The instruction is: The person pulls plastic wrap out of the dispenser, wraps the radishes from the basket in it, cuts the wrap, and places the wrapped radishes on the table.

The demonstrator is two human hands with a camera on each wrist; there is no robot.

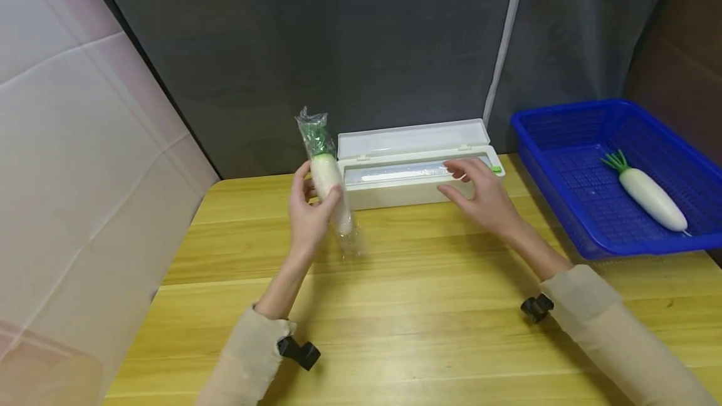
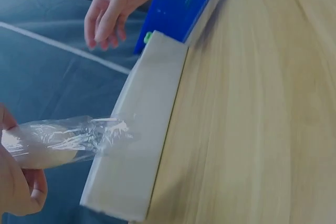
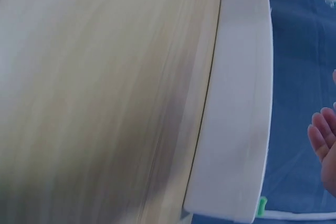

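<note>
- Up high, the head view is looking forward and down over the surface (image 1: pixel 406 331) and white box (image 1: pixel 395 197).
- The left wrist view is facing the box from close by, turned sideways.
- The right wrist view is facing it closely, rolled the opposite way.
- All three are sharing the box and dark backdrop (image 1: pixel 338 36).

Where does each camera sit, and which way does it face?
Head: on the head, facing forward and down at the table, box and blue basket; left hand, right hand and sleeves show.
Left wrist: on that wrist, facing the box's front; left hand with wrapped radish, right hand beyond.
Right wrist: on that wrist, facing the box's front; right hand partly, at right edge.
Shared: both wrist views show the box's front and table.
</note>
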